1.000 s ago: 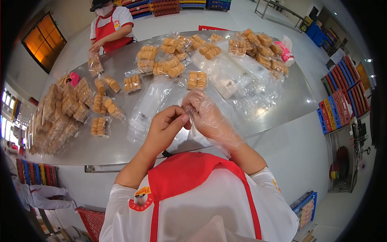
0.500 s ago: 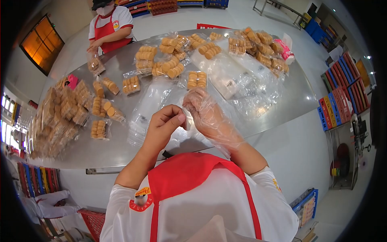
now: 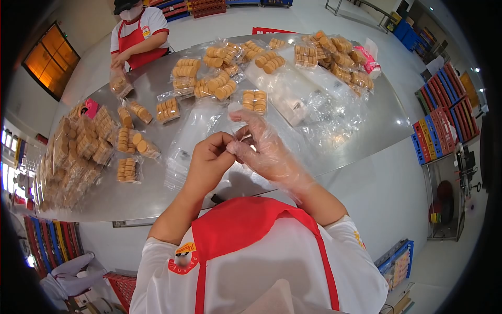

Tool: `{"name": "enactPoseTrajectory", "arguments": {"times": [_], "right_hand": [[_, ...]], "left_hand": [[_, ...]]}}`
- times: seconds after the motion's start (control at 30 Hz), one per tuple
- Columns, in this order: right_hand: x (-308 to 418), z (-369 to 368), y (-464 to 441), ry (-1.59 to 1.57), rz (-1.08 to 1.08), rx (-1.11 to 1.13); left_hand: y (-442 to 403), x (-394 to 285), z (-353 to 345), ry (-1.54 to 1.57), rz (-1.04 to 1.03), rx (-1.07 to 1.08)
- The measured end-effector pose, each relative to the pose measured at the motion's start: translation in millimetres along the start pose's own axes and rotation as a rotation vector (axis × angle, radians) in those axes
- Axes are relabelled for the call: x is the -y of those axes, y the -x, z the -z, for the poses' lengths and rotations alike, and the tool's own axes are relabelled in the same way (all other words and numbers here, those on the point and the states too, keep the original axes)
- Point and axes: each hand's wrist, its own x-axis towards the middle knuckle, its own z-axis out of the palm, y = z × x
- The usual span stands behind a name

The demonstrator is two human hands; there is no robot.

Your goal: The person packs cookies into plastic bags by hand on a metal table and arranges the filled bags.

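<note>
A clear plastic glove [image 3: 285, 175] covers my right hand [image 3: 266, 152], its fingers spread and the index finger stretched forward. My left hand [image 3: 209, 159] is bare, its thumb and fingers pinched at the glove near the right thumb tip. Both hands meet above the near side of the metal table. Just beyond them lies a clear pack of round biscuits [image 3: 254, 101]. Flat clear plastic bags [image 3: 193, 138] lie under and to the left of my hands.
A large heap of biscuit packs [image 3: 78, 144] covers the table's left end, with several loose packs beside it. More packs [image 3: 209, 73] lie at the back, and plastic bags [image 3: 293, 99] spread to the right. Across the table, a co-worker [image 3: 138, 39] holds a pack [image 3: 120, 83].
My right fingers have opened out, the index finger now extended. My left fingers have shifted their pinch to the glove near the right thumb. The co-worker's pack has moved slightly left.
</note>
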Motion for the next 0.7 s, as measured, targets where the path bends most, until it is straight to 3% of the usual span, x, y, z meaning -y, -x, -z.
{"name": "enactPoseTrajectory", "arguments": {"times": [0.1,0.23,0.3,0.4,0.43,0.53,0.57,0.67,0.7], "right_hand": [[9.9,5.9,3.7,-0.247,-0.301,0.006],[-14.2,10.9,4.0,-0.028,-0.207,0.019],[-15.5,8.8,2.1,0.083,-0.242,0.062],[-29.8,12.6,0.4,0.1,-0.221,-0.158],[-27.3,20.6,-4.6,0.073,-0.347,-0.206],[-26.7,38.7,-6.2,-0.105,-0.466,-0.331],[-33.2,46.3,-3.4,0.367,-0.283,-0.267],[-33.7,39.1,-4.9,1.259,0.663,-0.38],[-26.9,35.4,-3.5,1.217,0.801,-0.207]], "left_hand": [[-5.1,0.3,6.5,-0.02,-0.021,0.048],[-14.4,6.7,18.7,-0.119,-0.161,0.034],[-20.6,16.5,15.6,-0.319,-0.247,-0.115],[-30.4,8.5,13.9,-0.447,-0.481,-0.327],[-32.1,-1.3,12.2,-0.459,-0.576,-0.394],[-17.7,-43.5,23.0,-1.068,-0.406,0.136],[-19.0,-44.7,25.7,-1.233,-0.417,0.202],[-23.0,-51.1,18.2,-1.267,-0.28,0.266],[-25.5,-53.3,14.9,-1.232,-0.272,0.295]]}}
